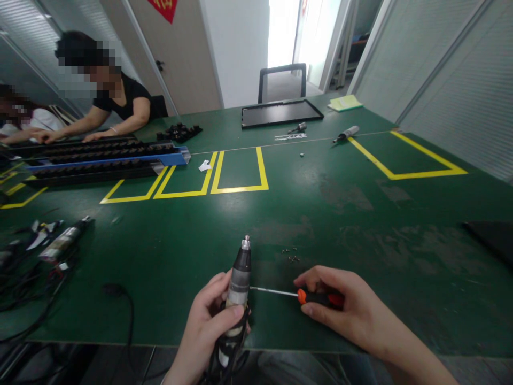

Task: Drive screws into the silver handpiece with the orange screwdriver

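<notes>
My left hand (212, 315) is wrapped round a black and silver electric screwdriver (239, 283), whose metal tip points up and away from me. My right hand (340, 299) grips the handle of a red and black hand screwdriver (320, 299). Its thin shaft points left, and the end meets the side of the electric tool's body, or lies just beside it. Several small screws (294, 259) lie on the green table (168, 278) beyond the shaft.
Another electric screwdriver (64, 240) and cables lie at the left. Blue and black rails (160, 159) stretch across the back left, where a person leans over them. Farther back are a black frame (282, 113), a grey-handled tool (347, 133) and yellow tape outlines (239, 189).
</notes>
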A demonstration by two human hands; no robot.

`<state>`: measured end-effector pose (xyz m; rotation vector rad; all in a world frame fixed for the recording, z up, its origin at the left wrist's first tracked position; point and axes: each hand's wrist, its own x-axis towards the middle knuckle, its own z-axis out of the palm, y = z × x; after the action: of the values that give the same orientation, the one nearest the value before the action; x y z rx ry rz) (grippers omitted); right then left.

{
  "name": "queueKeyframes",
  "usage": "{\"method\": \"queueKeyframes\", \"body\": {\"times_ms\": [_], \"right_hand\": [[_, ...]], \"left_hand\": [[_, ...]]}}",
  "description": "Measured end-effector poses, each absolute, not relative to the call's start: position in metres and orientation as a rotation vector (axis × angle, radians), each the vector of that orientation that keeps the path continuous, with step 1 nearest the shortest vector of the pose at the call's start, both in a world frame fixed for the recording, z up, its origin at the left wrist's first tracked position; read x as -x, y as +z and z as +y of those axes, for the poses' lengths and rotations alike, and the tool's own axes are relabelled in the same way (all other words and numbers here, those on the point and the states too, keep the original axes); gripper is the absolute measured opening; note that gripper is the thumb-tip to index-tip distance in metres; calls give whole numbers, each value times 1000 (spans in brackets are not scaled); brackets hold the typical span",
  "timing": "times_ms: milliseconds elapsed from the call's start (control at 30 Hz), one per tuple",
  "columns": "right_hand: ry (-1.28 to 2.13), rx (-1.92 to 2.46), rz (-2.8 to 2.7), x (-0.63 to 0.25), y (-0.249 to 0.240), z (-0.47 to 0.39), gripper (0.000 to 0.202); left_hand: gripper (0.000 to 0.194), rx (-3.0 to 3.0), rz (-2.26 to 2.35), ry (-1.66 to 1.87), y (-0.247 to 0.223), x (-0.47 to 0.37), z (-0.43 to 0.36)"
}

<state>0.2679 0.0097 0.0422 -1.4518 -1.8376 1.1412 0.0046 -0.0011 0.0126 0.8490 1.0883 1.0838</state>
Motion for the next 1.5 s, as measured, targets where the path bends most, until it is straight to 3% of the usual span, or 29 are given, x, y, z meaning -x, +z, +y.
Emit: {"method": "queueKeyframes", "body": {"times_ms": [233, 700, 867, 1233, 1500], "right_hand": [[980, 1391, -1983, -269, 43, 14, 35], [1168, 1441, -1856, -269, 43, 9, 8], [1078, 1382, -1970, -270, 46, 12, 34], [976, 1338, -1911, -271, 42, 9, 16], [990, 1352, -1985, -270, 41, 12, 33]], "left_hand": [[43, -828, 1090, 1092, 13, -6, -2], [36, -892, 1074, 1059, 16, -6, 0], [40, -927, 1048, 1028, 12, -2, 1], [34, -913, 1045, 1042, 13, -3, 1], [38, -885, 1077, 1071, 16, -6, -1]]}}
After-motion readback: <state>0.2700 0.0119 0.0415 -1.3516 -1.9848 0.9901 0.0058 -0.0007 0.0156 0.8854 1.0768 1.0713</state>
